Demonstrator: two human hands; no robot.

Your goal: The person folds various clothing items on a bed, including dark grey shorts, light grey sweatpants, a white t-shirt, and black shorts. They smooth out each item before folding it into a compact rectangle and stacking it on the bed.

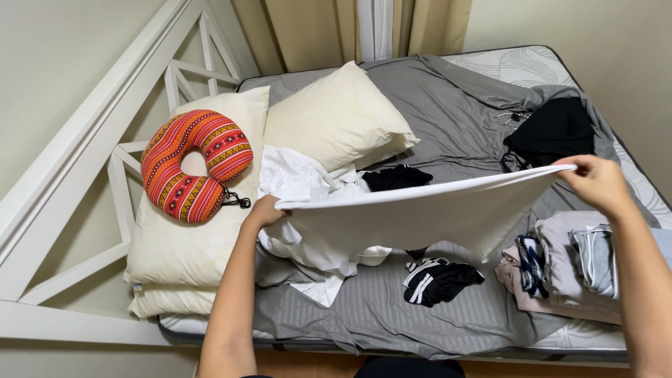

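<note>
Pillows [189,238] lie stacked at the far left of the bed [392,315], with a striped orange neck cushion [192,164] resting on top of them. Our left hand [264,211] pinches one corner of a white garment [413,213], its grip clenched on the cloth. From there the garment stretches taut and level above the grey sheet, over a heap of white clothes [308,210] and a black-and-white striped piece [437,280]. Our right hand [595,182] grasps the opposite corner in the same pinched way, just in front of a black garment [553,129]. Below it sits a folded stack [567,269] at the bed's right edge.

We judge both holds to be thin ones, on corners only. If either slips, the cloth could drop onto the loose heap and mix with it. Its hanging lower edge might also catch the folded stack and knock it askew.
</note>
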